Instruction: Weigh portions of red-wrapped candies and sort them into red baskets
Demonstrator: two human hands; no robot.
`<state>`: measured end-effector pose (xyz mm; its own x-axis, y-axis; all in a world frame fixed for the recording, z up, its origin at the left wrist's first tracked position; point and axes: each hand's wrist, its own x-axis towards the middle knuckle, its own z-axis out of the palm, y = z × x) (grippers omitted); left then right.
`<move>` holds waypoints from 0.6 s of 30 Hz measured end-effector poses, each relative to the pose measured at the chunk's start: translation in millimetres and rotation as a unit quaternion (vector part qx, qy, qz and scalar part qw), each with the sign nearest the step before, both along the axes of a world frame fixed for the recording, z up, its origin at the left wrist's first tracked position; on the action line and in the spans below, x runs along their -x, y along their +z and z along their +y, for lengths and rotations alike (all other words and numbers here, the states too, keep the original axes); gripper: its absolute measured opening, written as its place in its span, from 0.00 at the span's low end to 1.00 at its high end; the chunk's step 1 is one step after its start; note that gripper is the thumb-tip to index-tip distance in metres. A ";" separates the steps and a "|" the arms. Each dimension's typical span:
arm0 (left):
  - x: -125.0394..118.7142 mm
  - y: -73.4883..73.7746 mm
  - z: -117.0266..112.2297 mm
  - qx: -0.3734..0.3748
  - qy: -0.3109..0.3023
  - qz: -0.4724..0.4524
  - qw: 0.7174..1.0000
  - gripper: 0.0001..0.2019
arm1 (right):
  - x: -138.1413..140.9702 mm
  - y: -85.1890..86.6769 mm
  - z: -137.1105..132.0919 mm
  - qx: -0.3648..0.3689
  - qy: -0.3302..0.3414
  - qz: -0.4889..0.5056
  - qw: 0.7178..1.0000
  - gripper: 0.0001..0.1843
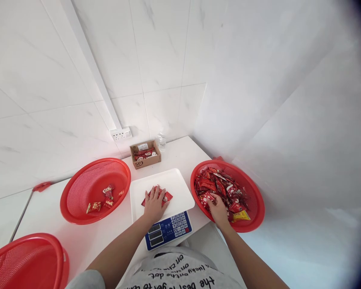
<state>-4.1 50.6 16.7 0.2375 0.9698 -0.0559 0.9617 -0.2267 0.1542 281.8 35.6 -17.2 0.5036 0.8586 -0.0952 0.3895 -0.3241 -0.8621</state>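
My left hand [154, 204] lies over a small pile of red snack packets [166, 196] on the white tray [171, 180] of a weighing scale [168, 228], fingers curled round the packets. My right hand [217, 208] reaches into the red basket [256, 216] on the right, which holds several red packets [219, 186] and a yellow one [241, 216]. Its fingers close on a red packet [207, 197] at the basket's near left side.
A second red basket [78, 208] on the left holds a few packets [104, 198]. A third red basket [27, 259] sits at the bottom left. A small cardboard box [145, 154] with packets, a clear bottle [161, 141] and a wall socket [120, 133] stand at the back.
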 end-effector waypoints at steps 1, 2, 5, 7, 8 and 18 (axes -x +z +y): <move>1.4 -1.3 1.1 -0.004 -0.010 0.000 1.000 0.28 | -0.5 -1.1 0.2 -0.001 0.002 0.000 1.000 0.24; 3.5 -2.6 2.4 -0.009 -0.023 -0.002 1.000 0.28 | -1.0 -2.3 0.4 -0.001 0.003 -0.001 1.000 0.24; 10.5 -5.9 5.9 -0.019 -0.056 -0.010 0.998 0.28 | -2.4 -5.4 0.8 -0.004 0.006 -0.007 1.000 0.23; 12.5 -6.7 6.8 -0.024 -0.063 -0.014 0.998 0.29 | -2.8 -6.2 1.1 -0.001 0.008 -0.014 1.000 0.23; 12.0 -6.5 6.7 -0.026 -0.055 -0.015 0.998 0.30 | -2.8 -6.3 1.3 0.003 0.009 -0.016 1.000 0.23; -11.4 -1.0 6.6 0.014 0.055 -0.009 0.998 0.33 | -3.2 -6.8 -0.1 0.010 0.012 -0.008 1.000 0.24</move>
<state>7.3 57.2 15.7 0.1312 0.9881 -0.0798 0.9774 -0.1155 0.1771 285.0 35.6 -24.0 0.4840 0.8689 -0.1035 0.4119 -0.3306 -0.8491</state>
